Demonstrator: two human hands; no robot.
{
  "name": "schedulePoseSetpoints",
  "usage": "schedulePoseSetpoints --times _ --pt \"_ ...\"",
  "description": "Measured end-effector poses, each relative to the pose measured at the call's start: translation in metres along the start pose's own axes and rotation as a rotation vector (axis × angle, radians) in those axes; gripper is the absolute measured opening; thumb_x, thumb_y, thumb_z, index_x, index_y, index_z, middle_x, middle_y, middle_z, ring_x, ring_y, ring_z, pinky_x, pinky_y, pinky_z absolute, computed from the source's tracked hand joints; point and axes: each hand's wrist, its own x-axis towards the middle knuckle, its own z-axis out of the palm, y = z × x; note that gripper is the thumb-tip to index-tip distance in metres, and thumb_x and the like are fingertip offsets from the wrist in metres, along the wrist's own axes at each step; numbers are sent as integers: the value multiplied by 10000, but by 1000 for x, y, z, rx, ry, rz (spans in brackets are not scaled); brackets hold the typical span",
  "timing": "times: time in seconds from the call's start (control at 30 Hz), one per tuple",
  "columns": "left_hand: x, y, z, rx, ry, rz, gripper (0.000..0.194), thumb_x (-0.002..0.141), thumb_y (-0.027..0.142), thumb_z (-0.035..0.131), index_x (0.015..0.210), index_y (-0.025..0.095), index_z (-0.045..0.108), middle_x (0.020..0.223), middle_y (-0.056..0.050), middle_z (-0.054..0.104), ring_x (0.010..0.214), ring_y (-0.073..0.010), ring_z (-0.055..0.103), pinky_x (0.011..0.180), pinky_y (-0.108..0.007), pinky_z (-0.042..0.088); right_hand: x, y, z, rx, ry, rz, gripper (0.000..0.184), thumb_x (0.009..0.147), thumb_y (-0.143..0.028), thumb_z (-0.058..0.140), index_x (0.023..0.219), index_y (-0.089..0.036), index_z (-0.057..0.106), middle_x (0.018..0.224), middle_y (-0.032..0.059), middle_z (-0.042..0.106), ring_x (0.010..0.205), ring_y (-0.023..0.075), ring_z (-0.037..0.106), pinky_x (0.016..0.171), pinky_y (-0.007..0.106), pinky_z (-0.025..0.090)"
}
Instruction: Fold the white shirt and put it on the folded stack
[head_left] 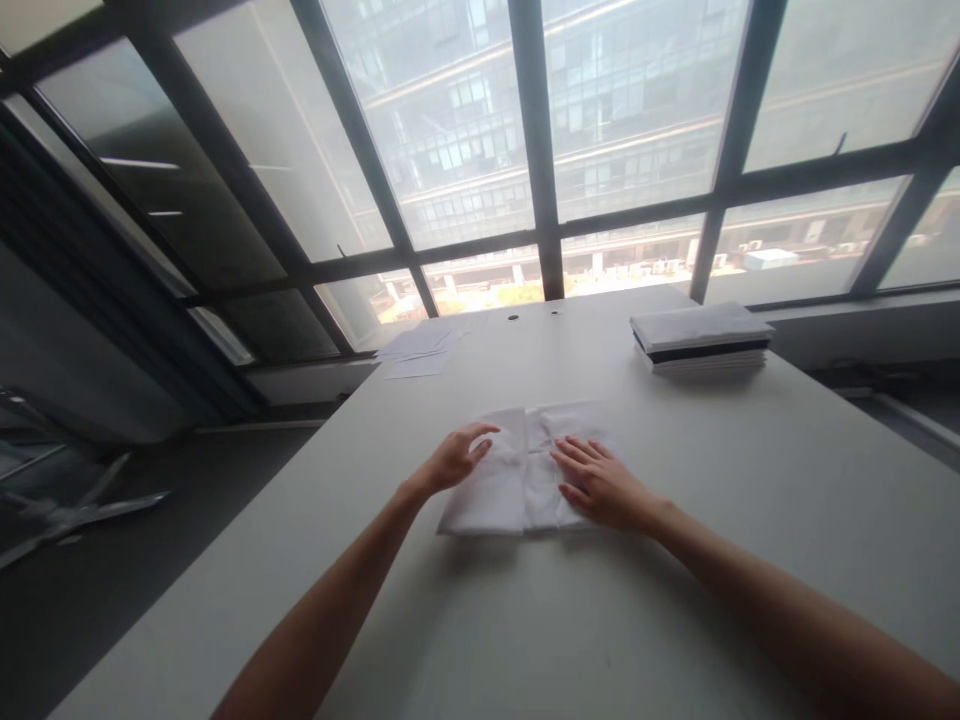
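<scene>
A white folded cloth [487,500] lies flat on the white table [420,620], its two sides meeting at a seam near the middle. My right hand [600,483] rests on its right half, palm down with fingers stretched out. Over the left edge of the cloth is my left hand [455,455], its thumb and fingers apart and nothing between them. Whether the left hand touches the fabric, I cannot tell. Some wrinkles show between the two hands.
At the back right of the table sits a stack of folded white and black cloth [701,338]. Several white paper sheets [416,348] lie at the back left. Large windows [547,150] rise behind the table. A chair base [75,512] stands on the dark floor at left.
</scene>
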Motion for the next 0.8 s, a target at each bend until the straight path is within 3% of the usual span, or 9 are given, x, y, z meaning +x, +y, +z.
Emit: schedulePoseSetpoints --times 0.07,0.2,0.27,0.37,0.57,0.7,0.8 --pt "-19 -13 1 84 -40 49 467 1020 430 441 1395 190 584 1484 -100 545 1398 -247 475 1189 -413 345 0 0 0 3 -7 7 615 1004 -437 408 1556 -165 380 1622 117 340 1513 281 260 1229 494 208" --pt "-47 -22 30 306 -191 -13 597 1050 516 337 1571 224 360 1645 -83 276 1536 -273 193 1242 -514 165 0 0 1 -9 -8 7 624 1004 -442 397 1556 -151 379 1629 113 324 1520 277 241 1233 487 196" --pt "-51 -20 41 373 -202 -49 622 1056 535 292 1597 227 291 1663 -86 206 1546 -284 137 1236 -556 113 0 1 2 -16 -6 7 621 1004 -440 398 1557 -159 377 1630 110 320 1523 274 233 1233 488 194" --pt "-50 -13 41 379 -212 -56 643 1061 547 246 1610 212 247 1669 -103 166 1549 -293 109 1230 -571 98 0 1 3 -27 -11 13 622 1005 -437 393 1561 -159 370 1631 109 318 1525 274 228 1232 492 193" --pt "-66 8 24 296 -380 256 969 889 702 572 1630 265 126 1677 -98 98 1550 -321 32 1244 -529 49 -1 2 4 -46 -17 13 621 1008 -438 374 1562 -159 368 1634 97 310 1525 265 228 1234 484 192" --pt "-70 18 23 283 -356 239 594 1061 497 356 1612 325 216 1672 -32 172 1553 -257 78 1254 -504 68 -1 3 5 -40 -15 10 627 1001 -438 388 1570 -177 356 1634 99 308 1527 272 222 1231 500 195" --pt "-67 26 22 237 -260 184 535 1093 437 214 1612 308 224 1669 -10 203 1552 -205 114 1262 -436 112 0 3 5 -37 -16 11 628 1003 -438 384 1571 -172 353 1637 99 301 1527 271 221 1232 500 192"
